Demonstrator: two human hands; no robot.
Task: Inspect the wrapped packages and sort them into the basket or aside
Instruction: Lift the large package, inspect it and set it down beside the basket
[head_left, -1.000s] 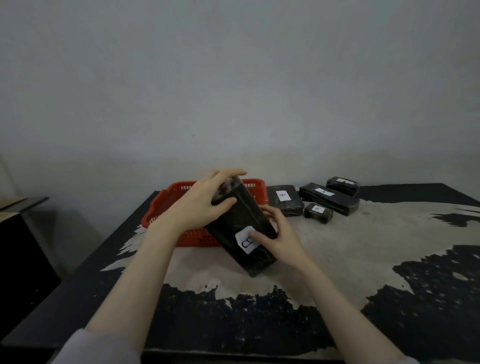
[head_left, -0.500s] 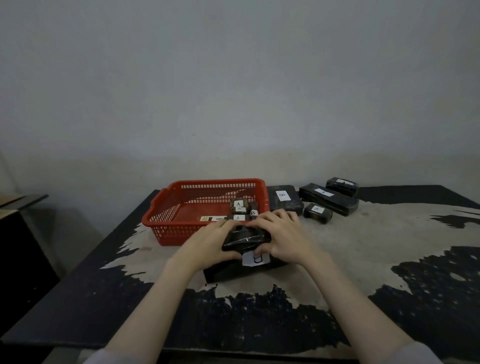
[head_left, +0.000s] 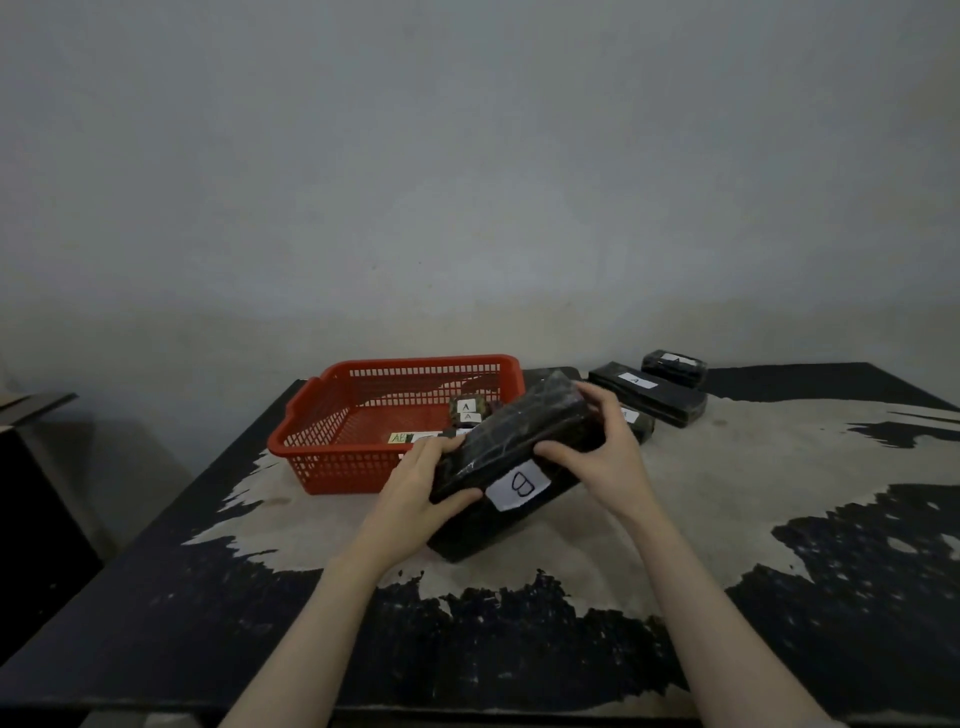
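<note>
Your left hand (head_left: 415, 483) and right hand (head_left: 605, 447) now grip the black wrapped package (head_left: 511, 457), lifted and tilted off the table (head_left: 727, 493) where it lay flat half a second ago, beside the red basket (head_left: 332, 415). Its B label (head_left: 519, 485) faces you, so sorting comes next.

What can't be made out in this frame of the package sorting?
- Head view: the far flat package is mostly hidden behind the held package, label unseen.
- The small package is half covered by the right hand, label unreadable.
- Labels low in the red basket are cut by its front wall and the left hand.
</note>
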